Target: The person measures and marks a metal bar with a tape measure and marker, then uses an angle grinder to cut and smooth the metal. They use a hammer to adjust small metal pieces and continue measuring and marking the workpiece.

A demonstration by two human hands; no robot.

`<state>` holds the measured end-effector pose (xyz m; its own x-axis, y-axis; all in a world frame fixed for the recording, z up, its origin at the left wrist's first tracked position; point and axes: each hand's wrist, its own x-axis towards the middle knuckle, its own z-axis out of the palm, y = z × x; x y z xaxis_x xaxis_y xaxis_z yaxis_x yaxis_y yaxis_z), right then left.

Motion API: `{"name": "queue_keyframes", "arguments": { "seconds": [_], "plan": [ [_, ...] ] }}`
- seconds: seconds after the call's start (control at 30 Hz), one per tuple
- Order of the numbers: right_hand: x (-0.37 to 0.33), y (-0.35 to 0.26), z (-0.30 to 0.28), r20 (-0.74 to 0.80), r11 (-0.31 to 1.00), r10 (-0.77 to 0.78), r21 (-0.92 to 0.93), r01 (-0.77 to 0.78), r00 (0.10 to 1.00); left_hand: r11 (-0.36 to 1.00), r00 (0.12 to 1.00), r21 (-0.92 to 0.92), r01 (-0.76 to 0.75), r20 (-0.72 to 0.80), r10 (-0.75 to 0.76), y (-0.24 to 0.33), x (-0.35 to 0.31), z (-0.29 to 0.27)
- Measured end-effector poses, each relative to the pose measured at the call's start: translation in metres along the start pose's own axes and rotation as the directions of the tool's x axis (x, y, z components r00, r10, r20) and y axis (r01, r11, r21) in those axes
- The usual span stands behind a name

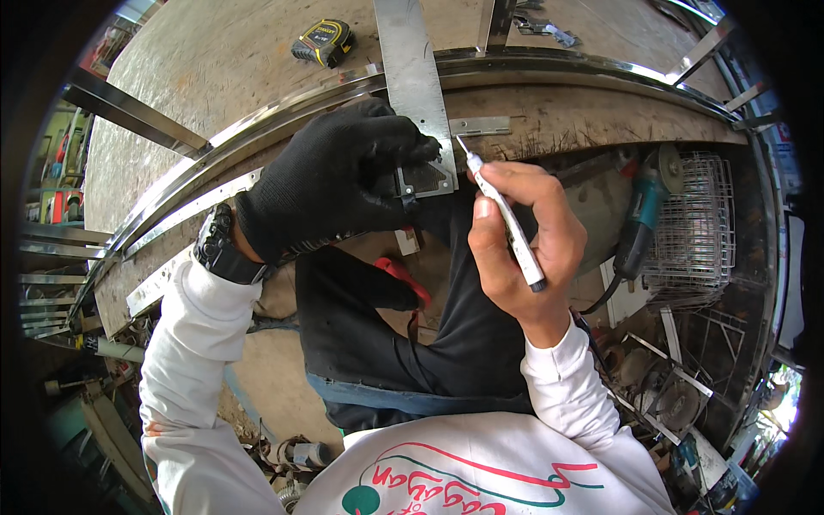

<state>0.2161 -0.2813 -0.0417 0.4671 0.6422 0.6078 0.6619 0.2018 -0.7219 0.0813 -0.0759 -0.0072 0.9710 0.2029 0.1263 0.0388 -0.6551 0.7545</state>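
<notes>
Metal bar (pixel 412 64) ends between left hand (pixel 339 176), clamping square (pixel 429 182), and right hand (pixel 536 240), gripping pen (pixel 518 243).

Metal bar (pixel 414 60) cut off, top edge; L hand (pixel 330 176) hides pt. of silver-edged piece (pixel 432 181); I can't ID sm. items (pixel 546 31), upper R.

Red lettering (pixel 421 489) spreads across the front of the white long-sleeved fabric shirt (pixel 481 446), and a printed label (pixel 323 34) with small lettering marks the side of the rounded black-and-yellow plastic tape measure (pixel 324 45).
</notes>
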Motion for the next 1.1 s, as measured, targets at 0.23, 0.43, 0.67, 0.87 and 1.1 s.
{"name": "queue_keyframes", "arguments": {
  "seconds": [0.23, 0.43, 0.67, 0.87, 1.1],
  "plan": [
    [0.008, 0.004, 0.009, 0.02, 0.999, 0.035, 0.037, -0.036, 0.999, 0.999, 1.0, -0.032, 0.018, -0.003, -0.019, -0.002, -0.003, 0.004],
    [-0.007, -0.002, -0.002, -0.064, 0.993, 0.045, 0.109, -0.038, 0.997, 0.998, 0.998, 0.033, -0.048, -0.034, 0.049, -0.006, -0.002, 0.002],
    [0.025, 0.032, 0.001, -0.184, 0.886, 0.387, 0.346, -0.31, 0.903, 0.987, 0.983, 0.018, 0.161, 0.087, -0.162, 0.017, 0.001, -0.006],
    [0.042, 0.028, 0.016, -0.1, 0.672, 0.552, 0.641, -0.371, 0.828, 0.933, 0.993, 0.357, -0.043, -0.084, 0.077, 0.016, -0.012, 0.002],
    [0.043, 0.038, 0.012, -0.121, 0.622, 0.651, 0.65, -0.436, 0.749, 0.977, 0.777, 0.21, 0.029, -0.619, 0.11, -0.003, -0.03, 0.005]
  ]
}}
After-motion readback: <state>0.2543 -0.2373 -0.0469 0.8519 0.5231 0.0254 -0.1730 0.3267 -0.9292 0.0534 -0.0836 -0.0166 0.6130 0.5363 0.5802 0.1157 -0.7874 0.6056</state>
